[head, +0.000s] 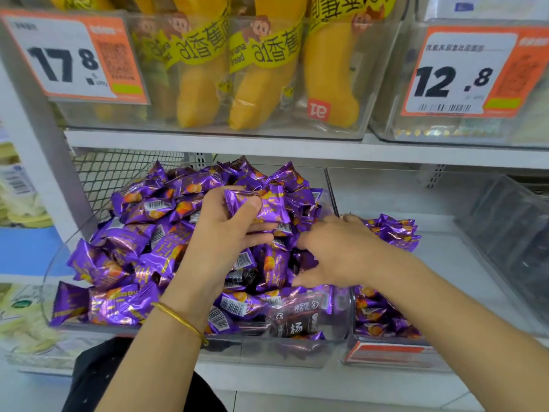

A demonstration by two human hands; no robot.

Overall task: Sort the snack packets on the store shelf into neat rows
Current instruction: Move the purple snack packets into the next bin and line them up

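A heap of purple snack packets (124,257) fills a clear bin (59,248) on the lower shelf. My left hand (225,233), with a gold bangle at the wrist, grips a few purple packets (264,206) above the heap, thumb on top. My right hand (335,251) reaches over the bin's right side, blurred, fingers spread and pointing left over the packets; whether it holds one cannot be told. A smaller group of purple packets (395,230) lies in the neighbouring clear bin (386,352) to the right. A dark packet (297,319) lies at the heap's front.
Yellow banana bread packs (261,78) stand in a clear bin on the shelf above, with price tags 17.8 (74,58) and 12.8 (457,75). A tilted clear bin (511,233) sits at the right. A wire mesh panel (118,173) stands behind the heap.
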